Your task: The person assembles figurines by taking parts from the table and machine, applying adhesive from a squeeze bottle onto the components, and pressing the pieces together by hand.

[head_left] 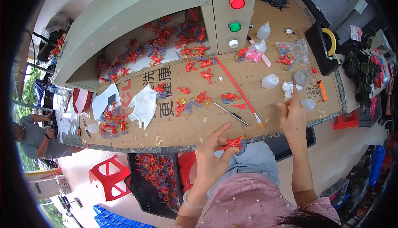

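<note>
My left hand (212, 155) is closed on a small red figurine (233, 144) with a bluish translucent base, held between thumb and fingers above the table's front edge. Farther right, my right hand (294, 118) reaches over the table with thumb and index finger apart. Its index fingertip is at a crumpled white tissue (287, 89); whether it touches is unclear. A white squeeze bottle (307, 104) is partly behind this hand, and another white bottle (270, 81) stands near the tissue. Between my hands lie a long red paintbrush (238, 88) and a slim pen-like tool (230, 113).
Several red figurines lie across the cardboard-covered table (265, 103) and inside the grey machine (137, 16) with red and green buttons. A white glove (143, 105) lies at left. Orange cutter (322, 90) and black tape dispenser (325, 47) sit at right. Below is a figurine-filled crate (179, 174).
</note>
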The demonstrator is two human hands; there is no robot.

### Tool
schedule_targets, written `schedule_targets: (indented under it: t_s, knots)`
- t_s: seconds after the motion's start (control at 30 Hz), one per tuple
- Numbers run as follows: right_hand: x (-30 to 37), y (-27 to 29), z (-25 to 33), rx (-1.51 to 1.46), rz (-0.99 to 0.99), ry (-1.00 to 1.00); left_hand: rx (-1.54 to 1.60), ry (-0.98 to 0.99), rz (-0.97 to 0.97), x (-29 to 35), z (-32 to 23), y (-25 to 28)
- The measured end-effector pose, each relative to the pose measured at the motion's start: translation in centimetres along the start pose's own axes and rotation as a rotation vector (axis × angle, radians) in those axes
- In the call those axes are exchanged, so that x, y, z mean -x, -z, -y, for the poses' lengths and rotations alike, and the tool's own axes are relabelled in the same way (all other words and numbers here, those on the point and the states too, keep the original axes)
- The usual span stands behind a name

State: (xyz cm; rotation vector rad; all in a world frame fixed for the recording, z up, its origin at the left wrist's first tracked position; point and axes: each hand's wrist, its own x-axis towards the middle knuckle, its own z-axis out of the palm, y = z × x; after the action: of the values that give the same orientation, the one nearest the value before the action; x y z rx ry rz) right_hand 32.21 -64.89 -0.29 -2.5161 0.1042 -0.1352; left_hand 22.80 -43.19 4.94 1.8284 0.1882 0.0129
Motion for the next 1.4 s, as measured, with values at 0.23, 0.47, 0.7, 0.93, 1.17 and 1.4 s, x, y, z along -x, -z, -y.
schedule_targets:
  t_s: [0.23, 0.47, 0.7, 0.93, 1.17, 1.4]
  knots:
    - [-2.7, -2.1, -1.9, 0.165, -0.091, -0.066, 0.037, 0.025, 0.011, 0.0, -0.2, 0.1]
    - [0.8, 1.4, 1.4, -0.308, -0.071, 0.016, 0.151, 0.047, 0.034, 0.2, 0.2, 0.5]
    - [2.6, 0.4, 1.5, -0.861, 0.073, 0.0, 0.223, 0.04, 0.045, 0.1, -0.1, 0.1]
    - [3.0, 1.8, 2.2, -0.982, 0.172, -0.049, 0.243, 0.039, 0.038, 0.5, -0.1, 0.1]
    - [3.3, 0.8, 1.5, -1.001, 0.108, -0.034, 0.248, 0.024, 0.06, 0.5, 0.0, -0.3]
    - [2.9, 1.9, 2.5, -0.973, 0.212, -0.197, 0.231, 0.036, 0.054, 0.7, -0.1, -0.2]
